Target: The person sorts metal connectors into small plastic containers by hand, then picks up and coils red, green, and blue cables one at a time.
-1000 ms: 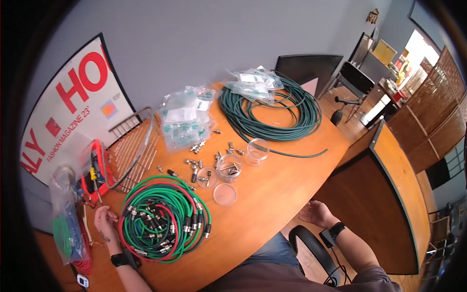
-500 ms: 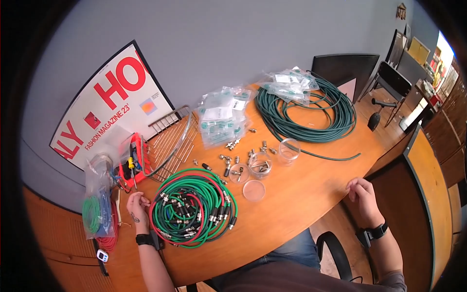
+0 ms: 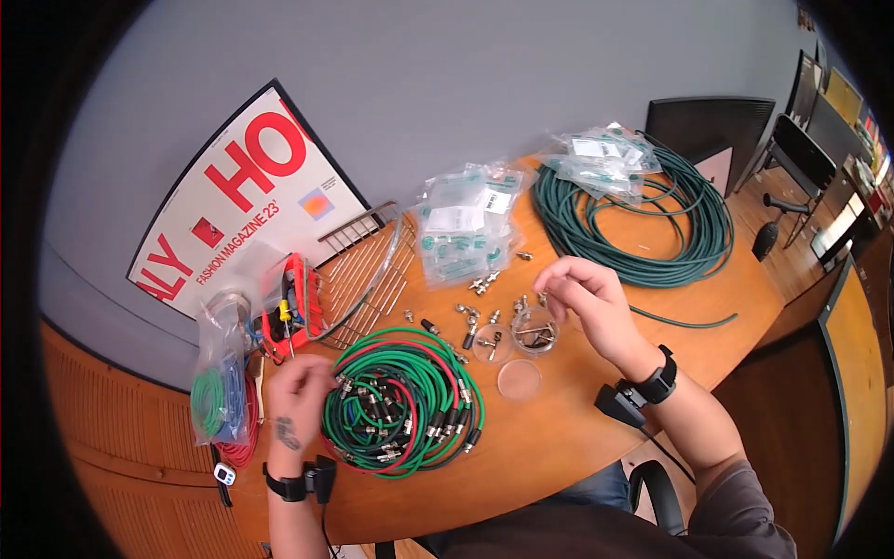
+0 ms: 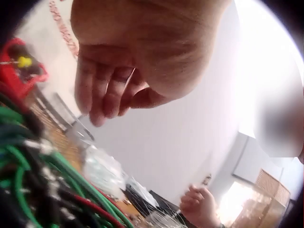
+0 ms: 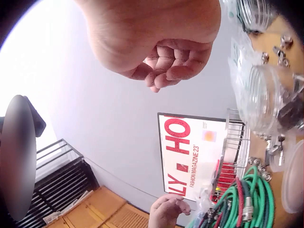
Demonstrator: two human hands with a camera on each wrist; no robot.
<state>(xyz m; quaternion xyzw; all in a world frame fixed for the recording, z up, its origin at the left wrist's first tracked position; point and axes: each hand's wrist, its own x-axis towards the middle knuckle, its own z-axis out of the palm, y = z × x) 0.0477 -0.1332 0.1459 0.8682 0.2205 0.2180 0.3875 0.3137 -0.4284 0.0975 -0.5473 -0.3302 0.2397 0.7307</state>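
My left hand (image 3: 300, 396) is over the left edge of a coil of green, red and dark cables (image 3: 410, 347) with metal connectors. In the left wrist view that hand (image 4: 137, 61) has loosely bent fingers and holds nothing. My right hand (image 3: 596, 307) is raised above the table by a clear jar (image 3: 537, 337) of small metal parts, partly covering the area behind it. Its fingers are loosely curled with nothing in them, as the right wrist view of the hand (image 5: 161, 47) shows. A round clear lid (image 3: 519, 380) lies in front of the jar.
Loose connectors (image 3: 469, 334) lie behind the cable coil. Clear plastic bags (image 3: 466, 233) and a big dark green cable coil (image 3: 694, 261) are at the back. On the left are a wire rack (image 3: 368, 279), a red tool holder (image 3: 309, 289) and bagged cables (image 3: 209, 401).
My right hand has moved from the table's front right edge up and leftward over the table. My left hand has moved right, to the cable coil's edge. The head view has shifted.
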